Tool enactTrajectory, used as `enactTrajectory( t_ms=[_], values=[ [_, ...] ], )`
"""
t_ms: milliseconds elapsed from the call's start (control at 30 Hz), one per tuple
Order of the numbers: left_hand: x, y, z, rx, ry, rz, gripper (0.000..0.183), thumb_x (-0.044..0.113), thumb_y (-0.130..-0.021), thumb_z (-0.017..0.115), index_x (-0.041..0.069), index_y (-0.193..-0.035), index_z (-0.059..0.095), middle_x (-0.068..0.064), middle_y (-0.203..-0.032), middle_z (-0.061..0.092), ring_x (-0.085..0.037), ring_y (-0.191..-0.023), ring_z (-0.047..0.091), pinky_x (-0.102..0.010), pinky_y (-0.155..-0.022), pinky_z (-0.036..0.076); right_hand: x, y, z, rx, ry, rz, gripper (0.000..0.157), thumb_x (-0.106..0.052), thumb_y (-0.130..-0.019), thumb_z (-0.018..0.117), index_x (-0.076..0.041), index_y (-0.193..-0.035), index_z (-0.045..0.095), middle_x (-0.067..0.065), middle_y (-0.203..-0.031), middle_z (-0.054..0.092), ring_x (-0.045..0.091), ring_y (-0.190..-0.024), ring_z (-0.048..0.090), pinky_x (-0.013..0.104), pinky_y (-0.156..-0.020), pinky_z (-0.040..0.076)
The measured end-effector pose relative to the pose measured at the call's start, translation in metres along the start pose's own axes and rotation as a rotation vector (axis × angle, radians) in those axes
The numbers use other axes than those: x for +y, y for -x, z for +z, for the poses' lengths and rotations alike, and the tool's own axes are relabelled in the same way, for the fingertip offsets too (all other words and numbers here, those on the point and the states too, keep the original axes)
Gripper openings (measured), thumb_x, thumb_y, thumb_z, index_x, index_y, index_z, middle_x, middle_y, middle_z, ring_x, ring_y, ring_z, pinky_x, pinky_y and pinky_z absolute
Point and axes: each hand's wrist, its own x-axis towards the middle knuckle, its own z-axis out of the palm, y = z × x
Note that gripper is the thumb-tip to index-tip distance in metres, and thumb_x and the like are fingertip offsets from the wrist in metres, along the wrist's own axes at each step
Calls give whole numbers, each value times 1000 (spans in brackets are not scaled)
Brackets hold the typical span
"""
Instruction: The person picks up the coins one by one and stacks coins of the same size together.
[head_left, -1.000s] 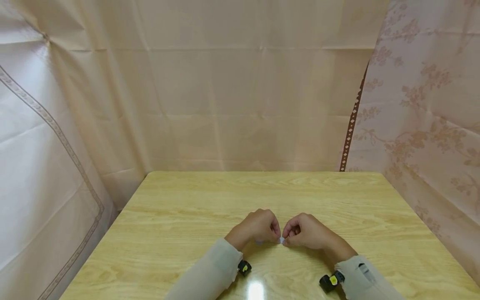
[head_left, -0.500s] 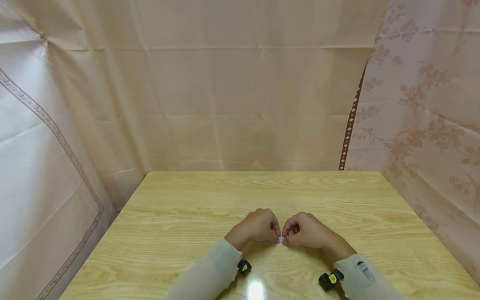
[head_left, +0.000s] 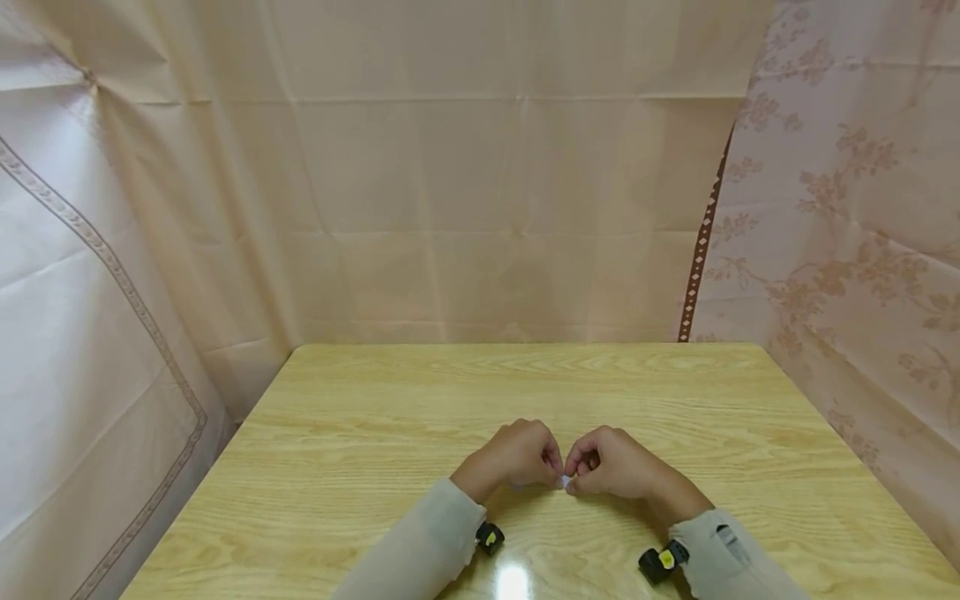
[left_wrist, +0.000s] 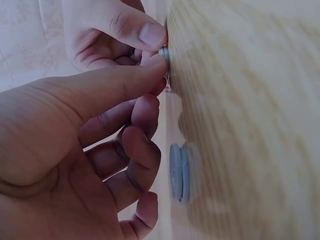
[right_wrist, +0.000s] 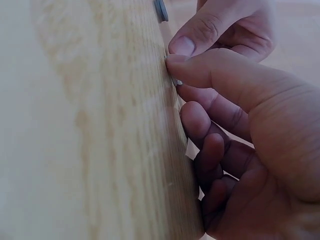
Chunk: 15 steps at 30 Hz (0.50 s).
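Note:
Both hands meet low over the table, fingertips close together. My left hand (head_left: pixel 522 452) pinches one side of a small pale blue-grey disc (head_left: pixel 566 482), and my right hand (head_left: pixel 617 461) pinches the other side between thumb and index finger. Most of this disc is covered by the fingertips; a thin edge of it (left_wrist: pixel 164 52) shows in the left wrist view. Its exact kind cannot be told. Beside the left hand's curled fingers, a pair of blue-grey round flat pieces (left_wrist: pixel 179 173), one against the other, lies on the table.
The wood-grain table (head_left: pixel 360 417) reaches away to a beige cloth (head_left: pixel 480 208) at the back. More cloth hangs left, and a flowered cloth (head_left: pixel 847 267) hangs right. Black cameras (head_left: pixel 658 563) are strapped at both wrists.
Hardly anything differs: both hands keep their pinch on the small disc in the same place, with only a very slight shift in the view.

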Motion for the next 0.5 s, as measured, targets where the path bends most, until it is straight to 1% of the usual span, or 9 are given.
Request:
enactTrajectory(
  t_ms=[100, 233, 367, 500],
  values=[
    [-1, -1, 1, -5, 5, 1, 19, 21, -82, 89, 24, -70, 74, 14, -63, 64, -6, -58, 56, -24, -57, 47, 0, 0, -1, 0, 1, 1, 13, -16, -82, 87, -11, -87, 76, 1, -72, 65, 5, -63, 53, 20, -56, 46],
    [0, -1, 1, -3, -1, -7, 19, 22, -79, 91, 25, -71, 74, 14, -63, 65, -6, -59, 56, -25, -61, 47, -1, 0, -1, 0, 2, -6, 11, -14, -82, 86, -11, -86, 77, 1, -73, 67, 5, -63, 54, 20, -56, 47],
    [-1, -3, 2, -4, -15, -9, 20, 22, -78, 92, 26, -71, 74, 14, -62, 65, -5, -60, 57, -26, -67, 46, 1, -1, 0, 3, 1, -9, 9, -13, -82, 85, -10, -85, 77, 1, -73, 68, 5, -63, 55, 20, -55, 47],
    [-1, -4, 3, -2, -36, -3, 21, 23, -78, 92, 27, -70, 73, 16, -62, 64, -4, -61, 57, -29, -74, 47, 3, -2, 0, 7, 9, -9, 8, -13, -82, 85, -12, -85, 77, -1, -73, 70, 3, -62, 55, 20, -55, 48]
  ],
)
